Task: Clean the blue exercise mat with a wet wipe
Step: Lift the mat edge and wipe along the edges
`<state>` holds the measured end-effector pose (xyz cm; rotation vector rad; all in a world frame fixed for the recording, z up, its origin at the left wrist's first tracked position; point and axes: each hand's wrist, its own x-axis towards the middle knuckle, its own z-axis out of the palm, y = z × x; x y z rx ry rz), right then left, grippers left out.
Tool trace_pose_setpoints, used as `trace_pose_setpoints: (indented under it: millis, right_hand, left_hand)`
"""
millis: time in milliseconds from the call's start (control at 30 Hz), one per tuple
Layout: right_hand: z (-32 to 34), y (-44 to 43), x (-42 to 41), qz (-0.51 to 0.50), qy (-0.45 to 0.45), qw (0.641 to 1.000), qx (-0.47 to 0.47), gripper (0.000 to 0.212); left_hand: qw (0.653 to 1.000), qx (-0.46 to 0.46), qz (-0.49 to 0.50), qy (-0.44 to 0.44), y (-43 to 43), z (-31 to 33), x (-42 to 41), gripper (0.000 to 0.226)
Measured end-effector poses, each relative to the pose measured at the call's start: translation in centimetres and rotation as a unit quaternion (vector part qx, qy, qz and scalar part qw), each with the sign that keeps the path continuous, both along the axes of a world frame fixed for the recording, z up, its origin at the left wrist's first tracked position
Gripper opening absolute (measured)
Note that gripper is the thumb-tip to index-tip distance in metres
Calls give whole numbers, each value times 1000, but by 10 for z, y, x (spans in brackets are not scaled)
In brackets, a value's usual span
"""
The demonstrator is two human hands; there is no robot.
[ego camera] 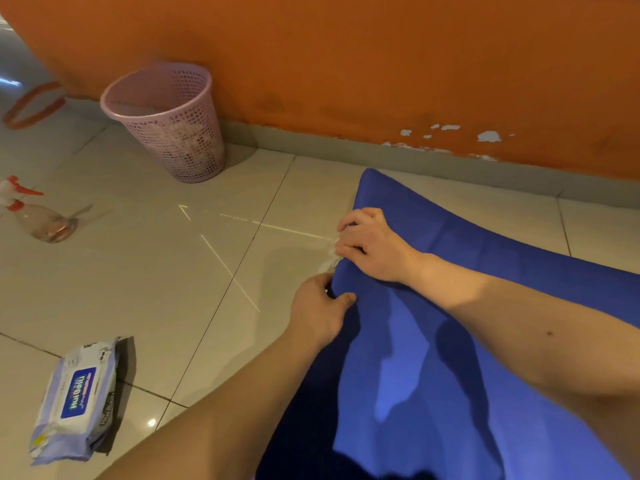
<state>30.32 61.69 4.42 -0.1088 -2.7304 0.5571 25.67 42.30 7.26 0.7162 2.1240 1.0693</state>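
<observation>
- The blue mat (433, 393) fills the lower right of the frame, and one corner points to the upper centre, toward the orange wall (381, 64).
- From this corner one edge goes to the right side of the frame, nearly along the wall. The other edge goes down to the bottom centre. Both leave the frame, so you cannot tell which one is the long axis.
- Your left hand (320, 308) pinches the left edge of the mat between thumb and curled fingers, and this edge is lifted off the tiles. Under it the mat looks dark.
- Your right hand (369, 245) is just above in the frame, fingers curled over the same edge. It grips the white wet wipe (329, 263), which shows only a little under the fingers.
- The mat surface is matte and soft, with gentle waves. The tiled floor (207, 254) is pale and glossy.
- Left of the mat there is open floor. The wall side is narrow.
- A pink lattice basket (166, 123) stands at the upper left by the wall, a clear spray bottle (38, 218) with a red trigger is at the left side, and a wipes pack (76, 400) lies flat at the lower left, all well apart from the mat.
</observation>
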Motion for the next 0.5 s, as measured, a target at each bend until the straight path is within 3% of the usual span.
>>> trace_pose_setpoints:
  millis: [133, 200, 300, 500]
  right_hand:
    - [-1, 11, 1, -11, -16, 999, 36, 26]
    - [2, 23, -9, -63, -46, 995, 66, 27]
    - [7, 39, -16, -136, -82, 987, 26, 30]
    - [5, -3, 0, 24, -81, 996, -38, 30]
  left_hand:
    - [997, -18, -21, 67, 6, -15, -2, 5]
    - [996, -9, -26, 80, 0, -18, -2, 10]
    - [994, 6, -39, 101, -4, -14, 0, 19]
    - [988, 10, -53, 141, -10, -24, -2, 8]
